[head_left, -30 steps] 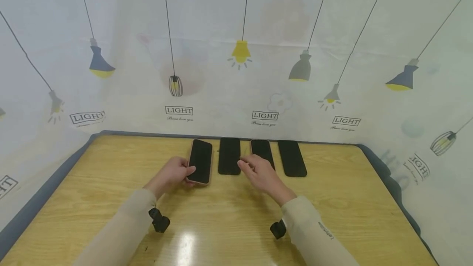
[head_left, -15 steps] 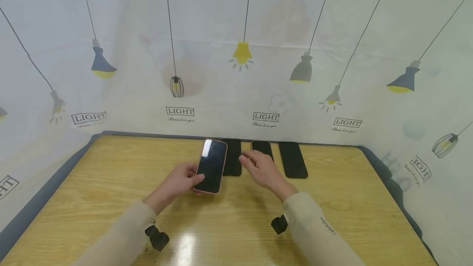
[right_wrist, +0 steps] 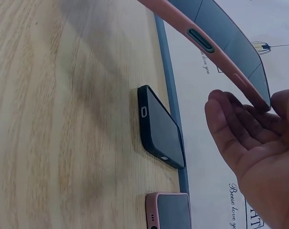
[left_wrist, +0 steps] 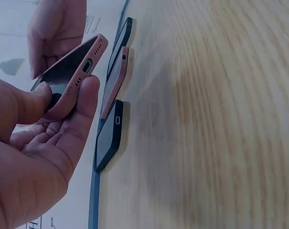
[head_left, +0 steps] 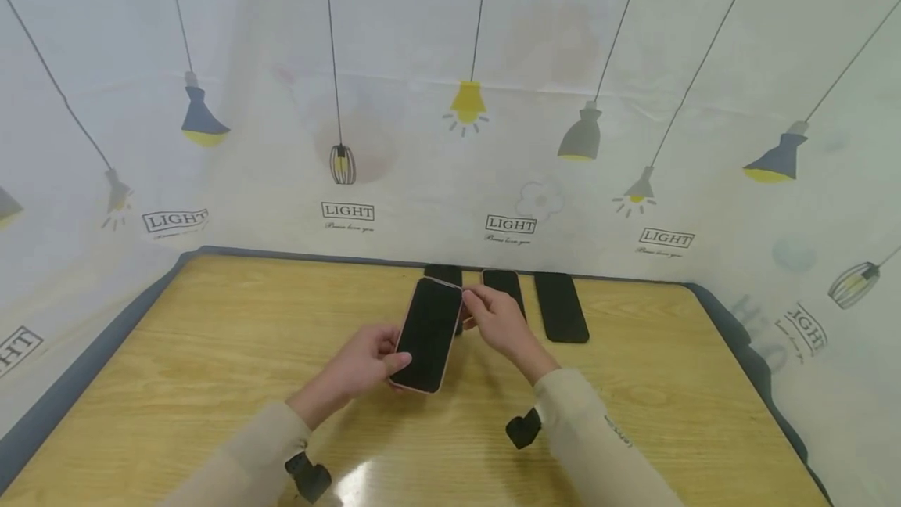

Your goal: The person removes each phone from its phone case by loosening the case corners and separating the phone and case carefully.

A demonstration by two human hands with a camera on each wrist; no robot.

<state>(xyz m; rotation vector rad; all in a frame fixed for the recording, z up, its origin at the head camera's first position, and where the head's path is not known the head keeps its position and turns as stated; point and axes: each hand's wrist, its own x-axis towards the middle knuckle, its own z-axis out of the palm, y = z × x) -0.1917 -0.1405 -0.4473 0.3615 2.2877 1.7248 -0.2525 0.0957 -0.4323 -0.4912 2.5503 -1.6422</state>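
Observation:
A smartphone in a pink case [head_left: 428, 335] is held above the table, tilted, its dark screen facing up. My left hand [head_left: 360, 364] grips its lower left part, thumb on the screen and fingers beneath, as the left wrist view also shows. At the upper right corner of that phone, my right hand [head_left: 501, 323] has its thumb and fingers around the edge. In the right wrist view, the pink case [right_wrist: 232, 76] shows a side button close to my right fingers. Behind the held phone, a black smartphone [head_left: 443, 272] lies partly hidden.
To the right along the wooden table's [head_left: 232, 335] back edge lie a second pink-cased smartphone [head_left: 501, 281], partly covered by my right hand, and a black smartphone [head_left: 561, 307]. A wall cloth [head_left: 408, 178] printed with lamps rises behind the table.
My left hand has lifted the pink-cased phone from the left end of the row and brought it right and nearer. My right hand now meets its upper corner.

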